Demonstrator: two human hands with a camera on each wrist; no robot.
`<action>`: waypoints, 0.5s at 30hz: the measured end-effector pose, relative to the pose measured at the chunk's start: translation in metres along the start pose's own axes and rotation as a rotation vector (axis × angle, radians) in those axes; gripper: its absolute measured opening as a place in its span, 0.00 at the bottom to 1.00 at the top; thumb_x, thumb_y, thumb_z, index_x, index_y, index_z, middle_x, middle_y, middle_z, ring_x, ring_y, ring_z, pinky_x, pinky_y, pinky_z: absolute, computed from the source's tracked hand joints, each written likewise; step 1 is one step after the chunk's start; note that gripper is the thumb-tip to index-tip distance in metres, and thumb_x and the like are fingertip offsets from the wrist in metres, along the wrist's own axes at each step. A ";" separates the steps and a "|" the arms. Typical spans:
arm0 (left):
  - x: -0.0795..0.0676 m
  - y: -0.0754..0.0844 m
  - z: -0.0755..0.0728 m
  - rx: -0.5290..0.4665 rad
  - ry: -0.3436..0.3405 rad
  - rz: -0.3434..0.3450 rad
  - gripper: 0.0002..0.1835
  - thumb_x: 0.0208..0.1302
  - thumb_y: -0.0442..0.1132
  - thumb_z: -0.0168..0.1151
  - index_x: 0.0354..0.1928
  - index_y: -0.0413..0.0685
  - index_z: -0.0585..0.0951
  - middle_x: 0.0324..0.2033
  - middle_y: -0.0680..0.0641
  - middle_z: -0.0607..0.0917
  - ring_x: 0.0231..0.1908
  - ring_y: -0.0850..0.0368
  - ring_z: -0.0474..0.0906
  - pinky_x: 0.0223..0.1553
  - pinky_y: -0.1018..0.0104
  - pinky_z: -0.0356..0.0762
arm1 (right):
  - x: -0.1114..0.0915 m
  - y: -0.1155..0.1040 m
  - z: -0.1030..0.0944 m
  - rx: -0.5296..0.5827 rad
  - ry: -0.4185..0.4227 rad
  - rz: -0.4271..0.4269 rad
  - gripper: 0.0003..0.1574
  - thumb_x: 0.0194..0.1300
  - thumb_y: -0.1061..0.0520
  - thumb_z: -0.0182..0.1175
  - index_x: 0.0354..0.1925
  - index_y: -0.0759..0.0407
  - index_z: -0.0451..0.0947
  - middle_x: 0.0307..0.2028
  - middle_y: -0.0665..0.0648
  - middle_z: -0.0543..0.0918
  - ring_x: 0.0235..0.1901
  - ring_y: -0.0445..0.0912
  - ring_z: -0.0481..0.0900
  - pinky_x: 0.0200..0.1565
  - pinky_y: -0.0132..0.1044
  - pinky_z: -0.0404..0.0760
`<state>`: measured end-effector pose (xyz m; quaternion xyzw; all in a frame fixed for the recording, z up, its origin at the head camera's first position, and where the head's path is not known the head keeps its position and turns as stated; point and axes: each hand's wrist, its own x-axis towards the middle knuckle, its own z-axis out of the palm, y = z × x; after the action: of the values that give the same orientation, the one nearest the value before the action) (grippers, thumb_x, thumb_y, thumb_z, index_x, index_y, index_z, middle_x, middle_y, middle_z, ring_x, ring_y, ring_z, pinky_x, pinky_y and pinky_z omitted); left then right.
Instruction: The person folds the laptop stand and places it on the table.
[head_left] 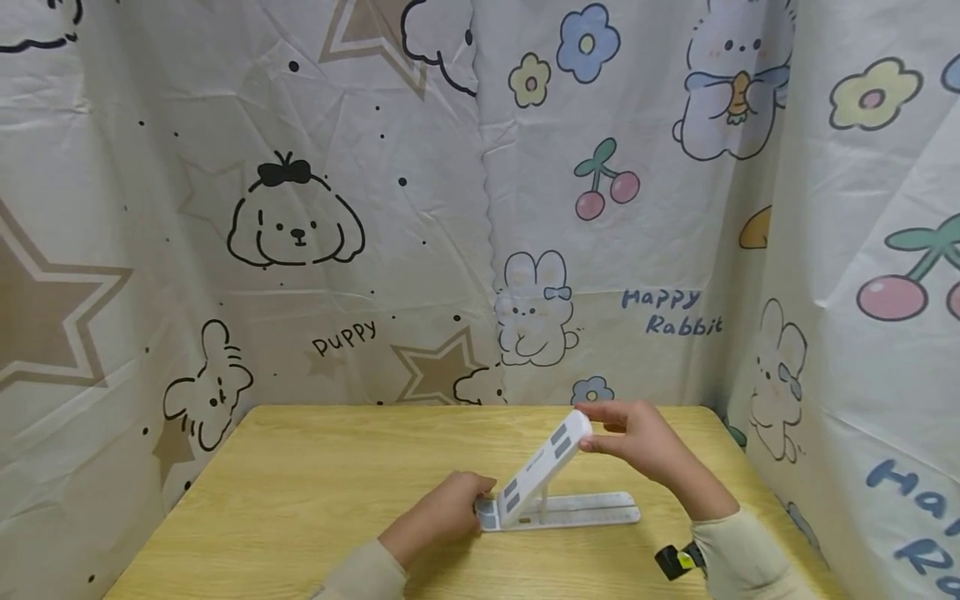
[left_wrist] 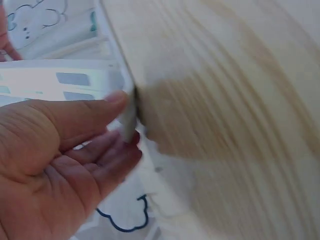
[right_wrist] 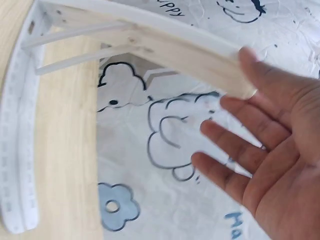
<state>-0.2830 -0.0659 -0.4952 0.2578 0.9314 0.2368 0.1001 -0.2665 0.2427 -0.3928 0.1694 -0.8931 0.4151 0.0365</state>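
Observation:
A white folding stand (head_left: 536, 468) with grey pads stands on the table, its upper arm tilted up to the right over a long flat base (head_left: 592, 507). Thin struts (right_wrist: 82, 36) join the two parts in the right wrist view. My left hand (head_left: 446, 510) pinches the low hinged end between thumb and fingers; in the left wrist view the thumb (left_wrist: 112, 100) lies along that end. At the raised end, my right hand (head_left: 641, 442) holds the tip between thumb and index finger, while its other fingers (right_wrist: 225, 132) extend loosely beside it.
The light wooden table (head_left: 337, 467) reaches back to a patterned curtain (head_left: 420, 208) that hangs behind and along both sides. A black device with a yellow patch (head_left: 678, 561) sits at the right sleeve cuff.

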 end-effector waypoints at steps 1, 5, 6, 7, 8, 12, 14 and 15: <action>0.000 0.002 0.000 -0.006 0.005 -0.003 0.38 0.48 0.26 0.78 0.65 0.39 0.79 0.57 0.42 0.86 0.56 0.50 0.83 0.58 0.58 0.83 | -0.002 0.004 0.000 0.000 -0.002 -0.023 0.37 0.59 0.46 0.76 0.64 0.55 0.80 0.62 0.56 0.83 0.62 0.60 0.79 0.63 0.57 0.78; 0.000 0.022 -0.005 -0.065 0.069 0.013 0.40 0.53 0.38 0.81 0.69 0.42 0.75 0.63 0.42 0.81 0.59 0.47 0.80 0.59 0.54 0.82 | -0.009 0.026 -0.002 0.004 -0.022 -0.064 0.41 0.59 0.42 0.75 0.67 0.51 0.78 0.65 0.53 0.81 0.65 0.60 0.76 0.65 0.61 0.76; 0.001 0.028 -0.007 -0.088 0.102 0.031 0.40 0.55 0.41 0.80 0.70 0.44 0.75 0.64 0.43 0.80 0.60 0.47 0.79 0.61 0.52 0.81 | -0.012 0.033 -0.003 -0.004 -0.027 -0.066 0.41 0.58 0.41 0.75 0.67 0.49 0.77 0.66 0.53 0.80 0.66 0.61 0.75 0.65 0.63 0.75; 0.001 0.036 -0.010 -0.115 0.133 0.045 0.41 0.55 0.44 0.80 0.71 0.46 0.74 0.66 0.44 0.79 0.62 0.46 0.78 0.62 0.50 0.80 | -0.014 0.039 -0.004 -0.006 -0.037 -0.066 0.40 0.59 0.41 0.74 0.67 0.48 0.77 0.66 0.54 0.79 0.66 0.63 0.74 0.64 0.66 0.74; 0.002 0.044 -0.013 -0.146 0.167 0.062 0.40 0.56 0.46 0.79 0.71 0.48 0.74 0.67 0.46 0.78 0.64 0.46 0.76 0.63 0.49 0.79 | -0.016 0.045 -0.005 -0.006 -0.047 -0.054 0.39 0.59 0.40 0.74 0.67 0.47 0.78 0.67 0.55 0.79 0.67 0.64 0.73 0.65 0.67 0.73; 0.006 0.075 -0.025 -0.228 0.278 0.166 0.39 0.59 0.51 0.76 0.71 0.53 0.74 0.68 0.49 0.77 0.66 0.48 0.74 0.65 0.47 0.76 | -0.023 0.070 -0.005 -0.033 -0.102 -0.040 0.38 0.61 0.39 0.72 0.67 0.46 0.77 0.67 0.58 0.78 0.68 0.67 0.71 0.64 0.71 0.70; 0.010 0.089 -0.029 -0.246 0.310 0.206 0.38 0.60 0.53 0.76 0.71 0.55 0.74 0.68 0.51 0.77 0.66 0.50 0.75 0.64 0.49 0.77 | -0.026 0.082 -0.003 -0.053 -0.130 -0.033 0.38 0.62 0.39 0.71 0.67 0.46 0.77 0.67 0.57 0.78 0.68 0.67 0.70 0.65 0.72 0.68; 0.012 0.094 -0.030 -0.251 0.322 0.221 0.38 0.60 0.53 0.75 0.71 0.55 0.74 0.68 0.51 0.78 0.65 0.51 0.75 0.63 0.51 0.78 | -0.028 0.089 -0.001 -0.060 -0.145 -0.030 0.38 0.62 0.39 0.71 0.67 0.47 0.77 0.67 0.57 0.78 0.69 0.66 0.70 0.65 0.72 0.68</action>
<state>-0.2616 0.0000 -0.4233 0.3027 0.8647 0.3983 -0.0450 -0.2700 0.3038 -0.4627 0.2113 -0.9029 0.3740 -0.0167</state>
